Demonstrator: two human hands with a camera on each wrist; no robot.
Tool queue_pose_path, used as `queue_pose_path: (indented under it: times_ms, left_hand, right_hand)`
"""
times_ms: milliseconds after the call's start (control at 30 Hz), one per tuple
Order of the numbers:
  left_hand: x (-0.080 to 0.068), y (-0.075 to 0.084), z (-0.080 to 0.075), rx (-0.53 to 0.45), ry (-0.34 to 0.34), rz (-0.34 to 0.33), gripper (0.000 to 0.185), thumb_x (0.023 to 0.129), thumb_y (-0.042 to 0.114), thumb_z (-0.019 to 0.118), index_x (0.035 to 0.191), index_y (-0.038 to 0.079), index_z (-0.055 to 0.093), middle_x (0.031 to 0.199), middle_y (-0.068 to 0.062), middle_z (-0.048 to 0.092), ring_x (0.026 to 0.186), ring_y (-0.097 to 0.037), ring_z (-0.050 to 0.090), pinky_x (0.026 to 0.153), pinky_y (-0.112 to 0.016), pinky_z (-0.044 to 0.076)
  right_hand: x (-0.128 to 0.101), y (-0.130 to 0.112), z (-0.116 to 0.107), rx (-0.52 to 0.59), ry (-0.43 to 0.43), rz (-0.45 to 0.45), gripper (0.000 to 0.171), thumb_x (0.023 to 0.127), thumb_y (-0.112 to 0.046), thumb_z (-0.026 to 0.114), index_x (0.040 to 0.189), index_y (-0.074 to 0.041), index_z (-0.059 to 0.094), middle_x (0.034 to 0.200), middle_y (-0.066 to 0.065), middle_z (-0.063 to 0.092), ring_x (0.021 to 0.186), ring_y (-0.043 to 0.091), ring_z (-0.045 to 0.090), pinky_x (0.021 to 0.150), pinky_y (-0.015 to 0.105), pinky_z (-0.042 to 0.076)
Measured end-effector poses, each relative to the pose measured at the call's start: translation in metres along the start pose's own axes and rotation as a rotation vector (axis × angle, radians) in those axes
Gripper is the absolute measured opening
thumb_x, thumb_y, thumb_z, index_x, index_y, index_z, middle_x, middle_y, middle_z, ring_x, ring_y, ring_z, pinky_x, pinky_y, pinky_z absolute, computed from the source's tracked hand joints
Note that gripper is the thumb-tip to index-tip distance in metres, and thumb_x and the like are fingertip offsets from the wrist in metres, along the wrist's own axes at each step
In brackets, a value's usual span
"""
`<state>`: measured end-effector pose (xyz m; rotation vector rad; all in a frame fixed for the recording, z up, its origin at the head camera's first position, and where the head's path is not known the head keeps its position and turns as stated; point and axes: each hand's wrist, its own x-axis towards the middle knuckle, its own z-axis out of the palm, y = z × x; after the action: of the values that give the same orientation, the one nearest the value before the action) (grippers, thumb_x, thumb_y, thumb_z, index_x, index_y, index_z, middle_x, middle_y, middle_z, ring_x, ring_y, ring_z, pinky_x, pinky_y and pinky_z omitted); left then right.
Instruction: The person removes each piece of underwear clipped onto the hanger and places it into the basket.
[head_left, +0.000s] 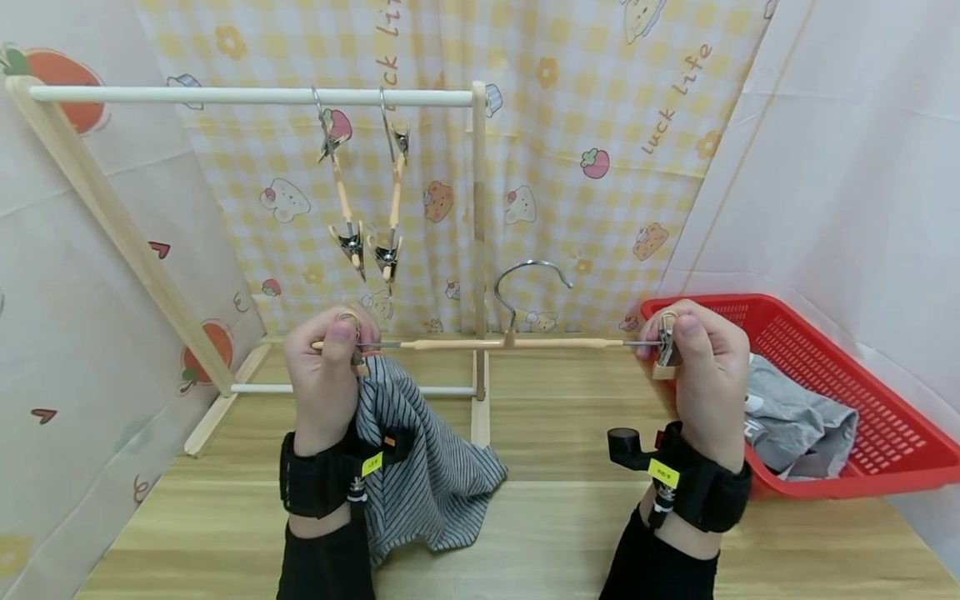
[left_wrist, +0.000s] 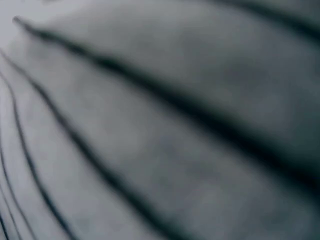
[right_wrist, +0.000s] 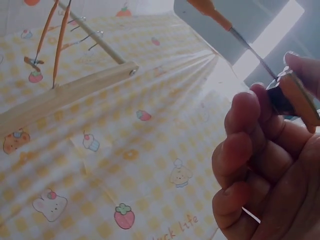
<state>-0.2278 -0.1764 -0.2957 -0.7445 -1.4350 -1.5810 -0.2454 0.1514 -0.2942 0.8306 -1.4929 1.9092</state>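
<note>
A clip hanger [head_left: 562, 342] with a wooden-coloured bar and metal hook is held level between both hands, its hook pointing up. My left hand [head_left: 326, 358] grips the clip at its left end, where a striped grey cloth garment [head_left: 427, 467] hangs down to the table. At the other end my right hand [head_left: 708, 367] pinches the right clip [head_left: 666, 346], which bears no cloth. The right wrist view shows thumb and fingers about that clip [right_wrist: 295, 97]. Close, blurred striped cloth [left_wrist: 150, 130] fills the left wrist view.
Behind stands a small wooden rack with a white top rail [head_left: 247, 97]. Two clip hangers [head_left: 342, 192] hang from the rail. To the right, a red plastic basket [head_left: 892, 417] holds grey cloth [head_left: 802, 417]. A patterned curtain [head_left: 570, 208] closes off the back.
</note>
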Motion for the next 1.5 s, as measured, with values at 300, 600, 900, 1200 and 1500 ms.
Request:
queue_pose_path:
  times_ms: [300,600,900,1200,1500]
  left_hand:
    - [0.001,0.001,0.0,0.034,0.021,-0.014,0.052,0.099,0.03,0.055,0.058,-0.002,0.051,0.059,-0.003,0.05,0.056,-0.015,0.045,0.056,-0.026,0.035]
    - [0.002,0.006,0.003,0.021,0.006,-0.068,0.048,0.101,0.022,0.052,0.061,-0.006,0.05,0.06,-0.002,0.049,0.055,-0.015,0.042,0.055,-0.025,0.033]
    - [0.0,0.005,0.0,0.038,0.007,-0.099,0.046,0.099,0.024,0.054,0.066,-0.008,0.055,0.065,-0.002,0.055,0.058,-0.014,0.046,0.058,-0.025,0.036]
    - [-0.001,0.003,-0.001,0.053,0.001,-0.1,0.04,0.099,0.026,0.055,0.067,0.002,0.058,0.067,-0.005,0.054,0.06,-0.014,0.045,0.06,-0.025,0.037]
    - [0.0,0.0,-0.003,0.069,-0.051,-0.06,0.056,0.097,0.047,0.06,0.07,-0.002,0.059,0.071,-0.002,0.058,0.061,-0.013,0.048,0.057,-0.024,0.038]
  right_hand:
    - [0.0,-0.001,0.001,-0.011,-0.007,0.012,0.038,0.101,-0.012,0.051,0.069,0.007,0.059,0.067,0.012,0.059,0.056,0.019,0.055,0.055,0.022,0.05]
    - [-0.002,0.001,-0.003,0.073,-0.019,-0.005,0.026,0.095,-0.003,0.05,0.076,0.009,0.062,0.075,0.014,0.064,0.059,0.019,0.06,0.06,0.023,0.053]
    - [-0.003,-0.001,-0.003,0.08,-0.06,0.038,0.019,0.093,0.002,0.047,0.082,0.01,0.059,0.08,0.013,0.065,0.063,0.019,0.063,0.063,0.024,0.054]
    - [-0.006,-0.009,-0.002,-0.166,-0.123,0.178,0.011,0.082,0.014,0.069,0.085,0.005,0.064,0.082,0.01,0.06,0.058,0.016,0.049,0.044,0.023,0.041]
    - [-0.007,-0.009,-0.006,-0.073,-0.122,0.146,0.014,0.081,0.02,0.065,0.077,0.007,0.062,0.065,0.007,0.055,0.045,0.012,0.04,0.032,0.028,0.021]
